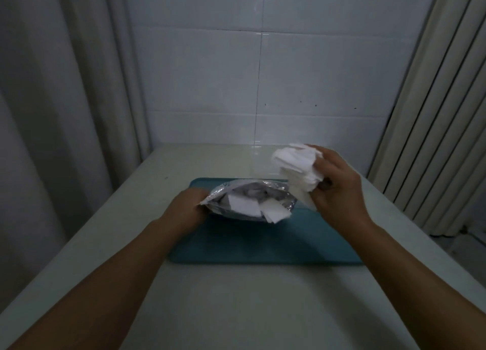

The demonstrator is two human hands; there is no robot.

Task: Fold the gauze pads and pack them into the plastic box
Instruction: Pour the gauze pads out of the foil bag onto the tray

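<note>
Head view: pale table (236, 310) bearing teal mat (263, 247), tiled wall (263, 73) behind.

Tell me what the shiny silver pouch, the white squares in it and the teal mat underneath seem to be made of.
The shiny silver pouch looks like metallised foil film: crinkled, with bright glints. The white squares spilling from its mouth look like soft matte gauze or nonwoven fabric; the weave is too blurred to tell. The teal mat looks like smooth, dull plastic or silicone, with rounded corners; which one is unclear.
</note>
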